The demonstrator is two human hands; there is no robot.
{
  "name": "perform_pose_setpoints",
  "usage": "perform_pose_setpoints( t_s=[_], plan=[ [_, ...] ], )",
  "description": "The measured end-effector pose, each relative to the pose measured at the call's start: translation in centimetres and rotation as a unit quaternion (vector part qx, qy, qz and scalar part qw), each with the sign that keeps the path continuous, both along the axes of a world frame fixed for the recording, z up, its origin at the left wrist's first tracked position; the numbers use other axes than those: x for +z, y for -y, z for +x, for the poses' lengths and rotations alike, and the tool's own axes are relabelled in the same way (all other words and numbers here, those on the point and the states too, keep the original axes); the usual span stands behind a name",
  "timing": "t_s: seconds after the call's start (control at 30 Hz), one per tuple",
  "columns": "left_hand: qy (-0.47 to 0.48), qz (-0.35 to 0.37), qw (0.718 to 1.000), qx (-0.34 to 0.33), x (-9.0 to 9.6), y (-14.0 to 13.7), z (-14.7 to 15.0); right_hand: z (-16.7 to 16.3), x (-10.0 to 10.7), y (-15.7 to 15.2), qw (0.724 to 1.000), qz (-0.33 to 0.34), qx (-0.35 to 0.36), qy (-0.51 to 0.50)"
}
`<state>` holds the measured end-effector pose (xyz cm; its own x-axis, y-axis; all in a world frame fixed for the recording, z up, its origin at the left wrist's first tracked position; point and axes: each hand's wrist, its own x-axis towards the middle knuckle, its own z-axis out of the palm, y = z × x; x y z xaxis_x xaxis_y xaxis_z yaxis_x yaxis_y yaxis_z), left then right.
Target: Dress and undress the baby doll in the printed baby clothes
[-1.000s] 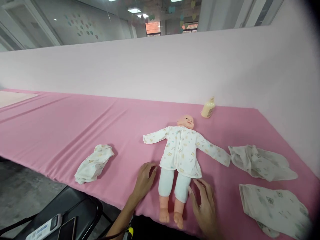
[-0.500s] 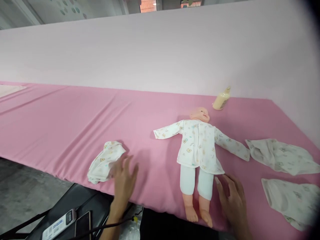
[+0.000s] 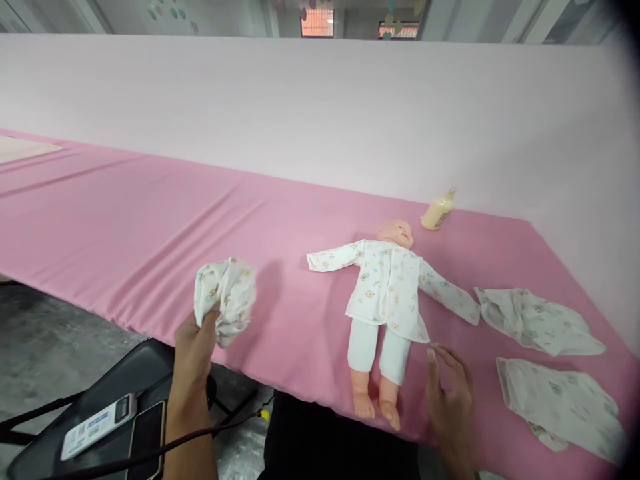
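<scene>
The head view shows the left hand (image 3: 196, 347) now gripping a small bundled baby garment (image 3: 226, 297) and holding it lifted off the pink cloth of the table (image 3: 125, 240), near the front edge at the left of the scene. Half a second ago that hand was only reaching toward the garment, which lay flat on the cloth; a second ago the hand rested close beside the doll's legs. So the change is a pick-up: the fingers have closed around the lower part of the bundle and the cloth hangs crumpled above the knuckles.

The right hand (image 3: 450, 393) has stayed near the doll (image 3: 385, 300), just to the right of its legs and feet, fingers loosely spread and curled, holding nothing. Whether its fingertips touch the table cannot be told. The doll lies on its back, arms out, dressed in a printed top and pale trousers, its feet at the near edge.

Judged from this, the lifted garment is the piece in hand at the moment, held well to the left of the doll.

Two more printed garments (image 3: 537, 320) lie flat at the right, and a cream bottle (image 3: 439, 211) lies on its side far behind the doll's head, by the pale wall. A dark chair (image 3: 100, 393) with a phone and a small device stands below the left hand.
</scene>
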<state>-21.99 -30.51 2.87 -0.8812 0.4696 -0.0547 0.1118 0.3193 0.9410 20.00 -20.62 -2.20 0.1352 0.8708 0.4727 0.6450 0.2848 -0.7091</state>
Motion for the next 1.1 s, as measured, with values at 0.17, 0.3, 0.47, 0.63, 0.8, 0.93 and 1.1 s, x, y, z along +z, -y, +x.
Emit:
perform_pose_setpoints(
  t_s=[0.17,0.3,0.47,0.63,0.8,0.93,1.1],
  plan=[
    [0.220,0.110,0.958,-0.146,2.3,-3.0,8.8,-3.8,4.0,2.7,0.987,0.025,0.156,0.002],
    [0.278,0.103,0.904,-0.307,2.4,-4.3,15.6,-6.6,6.3,4.1,0.955,-0.014,0.294,0.037],
    [0.325,0.094,0.866,-0.368,2.3,-3.9,17.7,-6.2,6.4,3.8,0.940,-0.081,0.332,-0.024],
    [0.193,0.042,0.933,-0.302,3.0,-2.8,13.5,-2.9,6.9,2.6,0.966,-0.063,0.220,-0.119],
    [0.021,-0.028,0.969,-0.245,2.6,-2.4,8.6,-0.3,9.6,1.0,0.958,-0.143,0.126,-0.213],
    [-0.117,-0.022,0.940,-0.319,3.7,-2.7,10.4,-1.4,12.1,0.0,0.940,-0.178,0.197,-0.214],
    [-0.112,0.035,0.834,-0.539,7.6,-3.9,16.0,-4.5,14.9,0.2,0.892,-0.219,0.337,-0.207]
  ],
)
